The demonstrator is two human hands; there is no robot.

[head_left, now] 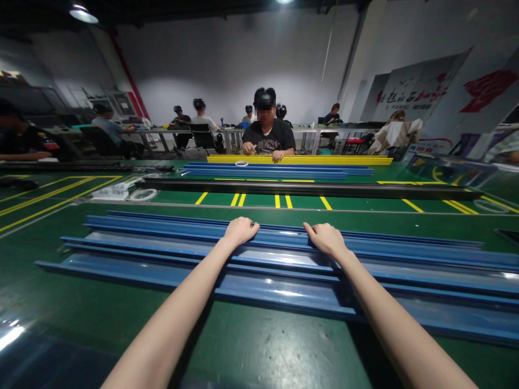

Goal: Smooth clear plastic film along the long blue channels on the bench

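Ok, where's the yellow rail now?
In the head view, the yellow rail is slightly right of centre, between the far blue rails and the co-worker across the green table.

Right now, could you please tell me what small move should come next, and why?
Perhaps firm up the hold before shifting anything: the left hand and right hand are curled over the farther blue channels, spaced apart along their length, but the grip itself is partly hidden.

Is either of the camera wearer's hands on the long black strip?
No, the left hand and the right hand are both at the blue profiles, nearer the camera than the black strip.
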